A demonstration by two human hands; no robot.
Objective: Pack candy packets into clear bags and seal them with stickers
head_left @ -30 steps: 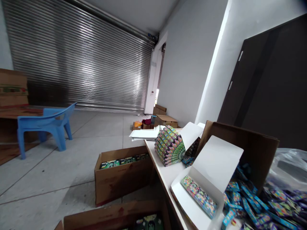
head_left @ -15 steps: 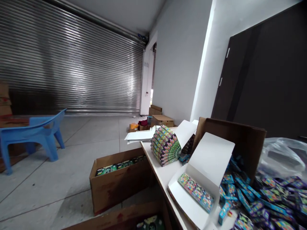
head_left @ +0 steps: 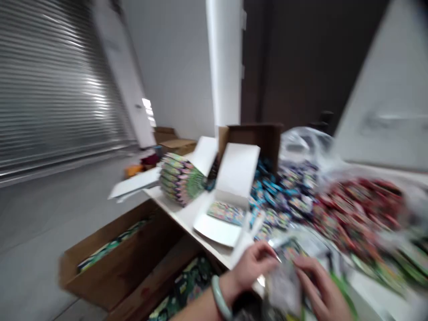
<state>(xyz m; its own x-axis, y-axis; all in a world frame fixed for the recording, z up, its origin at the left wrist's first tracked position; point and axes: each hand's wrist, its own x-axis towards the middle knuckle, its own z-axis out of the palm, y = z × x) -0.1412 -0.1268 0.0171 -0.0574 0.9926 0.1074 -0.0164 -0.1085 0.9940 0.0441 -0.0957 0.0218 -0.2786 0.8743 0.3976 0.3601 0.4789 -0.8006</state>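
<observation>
My left hand (head_left: pixel 251 267), with a pale green bangle on its wrist, has its thumb and fingers pinched at the edge of a clear plastic packet (head_left: pixel 284 285). On the packet's other side my right hand (head_left: pixel 321 287) grips it with bent fingers. Motion blur hides the packet's contents. Just beyond the hands, an open white box (head_left: pixel 217 231) with its lid up holds a row of small colourful boxes (head_left: pixel 227 212). To its left stands a fanned stack of patterned cartons (head_left: pixel 182 180) on the white table (head_left: pixel 174 211).
Heaps of small blue boxes (head_left: pixel 264 189), purple packets (head_left: pixel 297 191) and red packets (head_left: pixel 361 209) cover the table's right side. Brown cartons (head_left: pixel 117 263) of green packages stand on the floor below its left edge. A clear plastic bag (head_left: pixel 301 140) sits at the back.
The view has swung right and down. Both my hands and the clear packet have come into sight, along with the red heap; the blue chair has left the picture.
</observation>
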